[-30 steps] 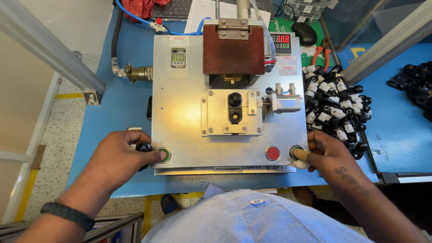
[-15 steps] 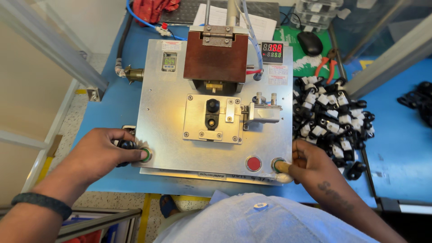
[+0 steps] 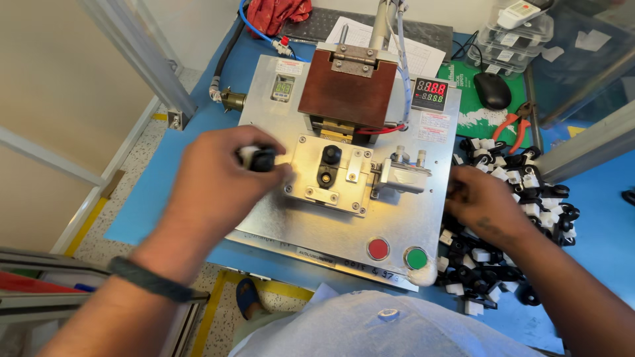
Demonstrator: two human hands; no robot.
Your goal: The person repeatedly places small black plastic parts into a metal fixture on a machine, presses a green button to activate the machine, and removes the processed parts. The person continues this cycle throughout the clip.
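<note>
My left hand (image 3: 215,182) is closed around a small black and white part (image 3: 258,158) and holds it over the left side of the metal press fixture (image 3: 331,225), beside the central nest plate (image 3: 331,173). A black piece (image 3: 327,165) sits in that nest. My right hand (image 3: 486,198) rests palm down on the pile of black and white parts (image 3: 522,178) to the right of the fixture; whether it grips one is hidden. A red button (image 3: 378,248) and a green button (image 3: 416,258) sit uncovered at the fixture's front edge.
A brown press block (image 3: 347,89) stands behind the nest, with a digital controller (image 3: 430,94) to its right. A computer mouse (image 3: 493,90), orange pliers (image 3: 516,119) and clear plastic boxes (image 3: 519,33) lie at the back right. An aluminium frame post (image 3: 145,66) rises at left.
Both hands left the front corner buttons. My left hand rose toward the nest holding a small part, and my right hand moved right onto the parts pile. The view shifted closer.
</note>
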